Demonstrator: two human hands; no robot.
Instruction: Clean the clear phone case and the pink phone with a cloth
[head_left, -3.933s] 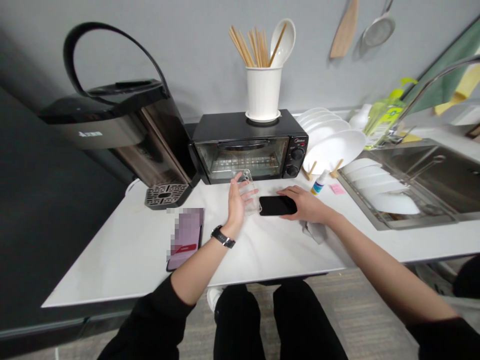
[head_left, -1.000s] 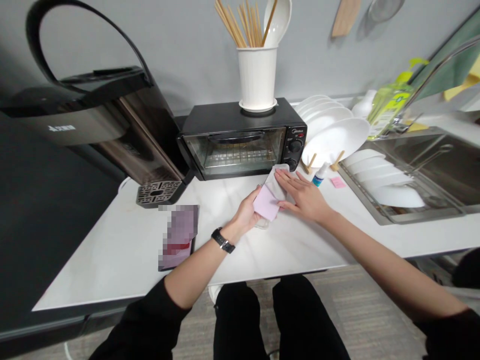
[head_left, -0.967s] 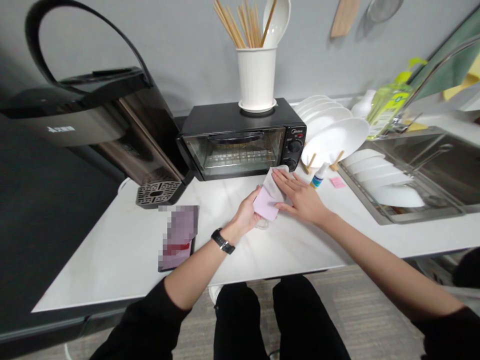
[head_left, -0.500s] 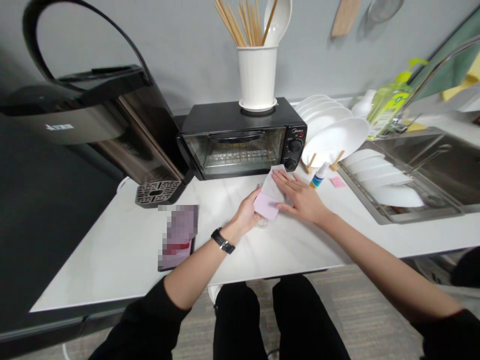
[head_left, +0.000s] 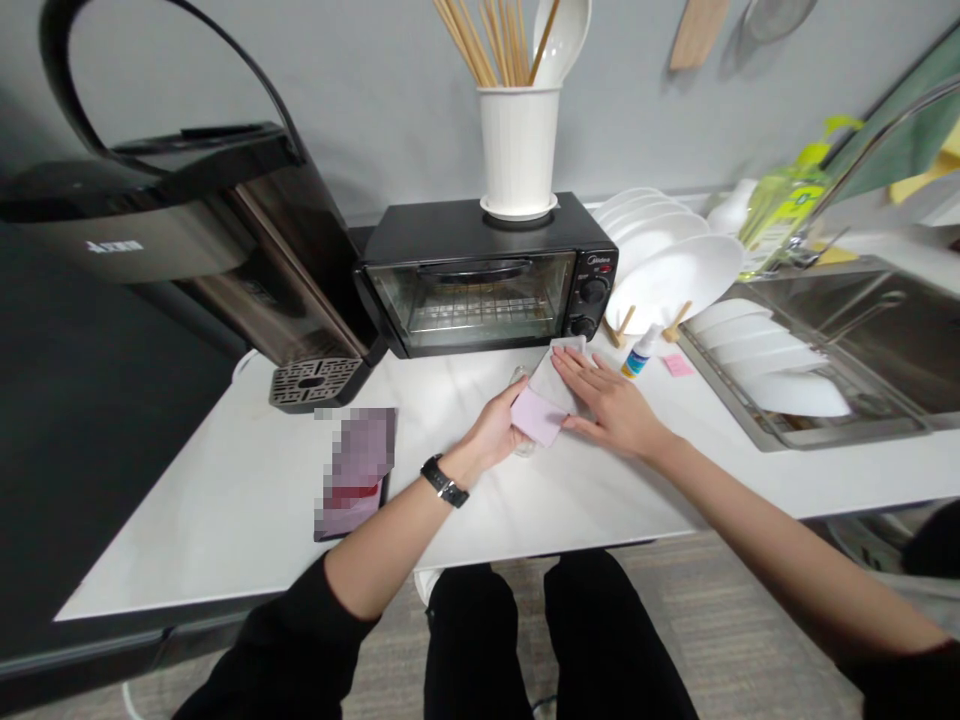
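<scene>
Left hand [head_left: 493,428], in front of the toaster oven [head_left: 450,236], grasps a lilac phone [head_left: 538,418] by its left edge; the phone lies at a slant before the oven's right half. Right hand [head_left: 607,402], near the oven's front right corner, is flat with its fingers outstretched over a pale cloth [head_left: 545,376] that covers the phone's upper part. Partly hidden by the left hand, before the oven, is a clear phone case [head_left: 523,450].

Around the oven, from the left: a dark water dispenser [head_left: 259,225] beside it; a flat purple item [head_left: 361,450], partly pixelated, on the tabletop [head_left: 217,500] to its front left; a white cup [head_left: 520,145] of chopsticks on top; a spray bottle [head_left: 640,353] and white plates [head_left: 679,275] to its right.
</scene>
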